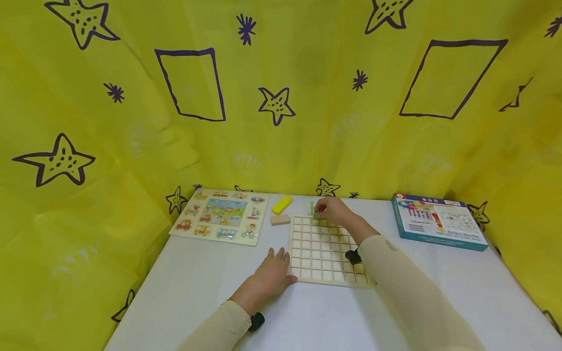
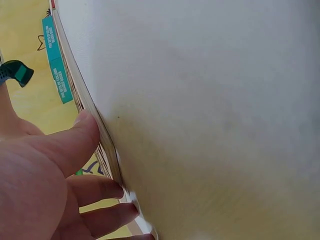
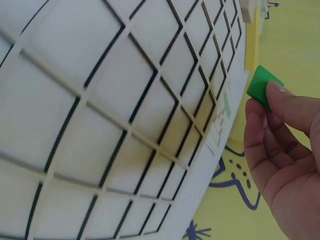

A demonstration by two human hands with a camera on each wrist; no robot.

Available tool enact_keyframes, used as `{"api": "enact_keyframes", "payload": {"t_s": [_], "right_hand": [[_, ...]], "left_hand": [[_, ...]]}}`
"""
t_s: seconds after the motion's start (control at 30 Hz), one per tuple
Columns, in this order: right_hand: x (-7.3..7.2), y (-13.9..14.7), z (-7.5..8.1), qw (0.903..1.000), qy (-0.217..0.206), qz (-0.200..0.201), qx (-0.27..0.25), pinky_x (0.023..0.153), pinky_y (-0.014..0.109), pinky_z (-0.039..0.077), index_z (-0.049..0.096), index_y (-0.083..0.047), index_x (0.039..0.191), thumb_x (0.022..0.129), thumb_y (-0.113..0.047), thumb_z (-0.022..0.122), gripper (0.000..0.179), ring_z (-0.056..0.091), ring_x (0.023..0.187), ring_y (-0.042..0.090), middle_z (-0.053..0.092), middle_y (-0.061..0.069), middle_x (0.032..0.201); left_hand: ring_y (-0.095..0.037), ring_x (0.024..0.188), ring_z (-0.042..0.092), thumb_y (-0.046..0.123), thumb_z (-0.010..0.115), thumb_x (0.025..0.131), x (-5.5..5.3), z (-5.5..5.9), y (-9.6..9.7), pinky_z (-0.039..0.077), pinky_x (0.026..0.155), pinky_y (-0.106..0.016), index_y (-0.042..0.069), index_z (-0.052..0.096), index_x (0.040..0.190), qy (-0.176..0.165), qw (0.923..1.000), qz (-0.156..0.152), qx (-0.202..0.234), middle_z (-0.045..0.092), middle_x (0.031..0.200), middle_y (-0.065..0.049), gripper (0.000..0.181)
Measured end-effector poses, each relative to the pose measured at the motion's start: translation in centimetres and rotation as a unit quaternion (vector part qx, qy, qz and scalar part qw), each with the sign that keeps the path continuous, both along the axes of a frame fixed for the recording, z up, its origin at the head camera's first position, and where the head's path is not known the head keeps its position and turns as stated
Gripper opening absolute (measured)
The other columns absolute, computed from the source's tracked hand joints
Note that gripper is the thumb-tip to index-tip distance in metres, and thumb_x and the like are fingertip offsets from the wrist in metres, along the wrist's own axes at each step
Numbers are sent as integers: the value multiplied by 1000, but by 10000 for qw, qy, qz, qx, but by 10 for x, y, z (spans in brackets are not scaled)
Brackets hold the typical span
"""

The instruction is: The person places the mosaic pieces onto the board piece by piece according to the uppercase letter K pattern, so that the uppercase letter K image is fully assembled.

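Note:
A wooden grid board (image 1: pixel 312 255) with square cells lies on the white table. Over its far edge, my right hand (image 1: pixel 333 211) pinches a small green square tile (image 3: pixel 258 87) between thumb and fingertips. My left hand (image 1: pixel 271 274) rests beside the board's near left corner, fingers extended along the side and thumb at the front corner. In the left wrist view, the left thumb (image 2: pixel 82 137) touches the board's edge. Just behind the board lies a pale card with a coloured pattern (image 3: pixel 220 122), partly covered by the right hand in the head view.
Left of the board are a yellow block (image 1: pixel 282 204) and a plain wooden block (image 1: pixel 280 220). A picture puzzle board (image 1: pixel 252 239) with vehicle pieces lies farther left. At the right sits a flat teal box (image 1: pixel 443 222). Yellow patterned cloth (image 1: pixel 281 156) hangs behind the table.

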State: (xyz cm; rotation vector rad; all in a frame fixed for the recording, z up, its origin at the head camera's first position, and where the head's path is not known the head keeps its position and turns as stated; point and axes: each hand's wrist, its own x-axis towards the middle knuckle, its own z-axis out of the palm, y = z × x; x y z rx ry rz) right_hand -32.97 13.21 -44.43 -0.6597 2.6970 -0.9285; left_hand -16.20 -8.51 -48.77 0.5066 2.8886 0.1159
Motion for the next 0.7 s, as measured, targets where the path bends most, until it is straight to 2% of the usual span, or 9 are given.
{"api": "enact_keyframes", "payload": {"t_s": [0.23,0.4,0.7], "right_hand": [[-8,-14,-14,10000,21,-46,-83,73,35,50,69,-4,102,95,-7,70,7,59,87,23,65,8,95],[-10,-23,-22,9999,-44,-144,-31,75,35,51,71,-4,103,95,-7,70,8,60,86,22,66,7,94],[-9,-36,-26,9992,-161,-340,141,79,38,52,72,-3,105,97,-8,68,10,60,89,24,67,10,98]], "left_hand": [[-35,144,37,48,59,99,-1,1,1,26,119,-47,-6,46,147,69,9996,-86,-253,44,152,-22,73],[-38,144,36,49,59,99,-1,2,2,27,119,-47,-5,45,148,-51,9999,37,-160,42,153,-22,74],[-42,143,35,50,61,97,-1,1,2,30,118,-47,-4,46,148,-95,9998,144,-59,42,154,-22,75]]}}
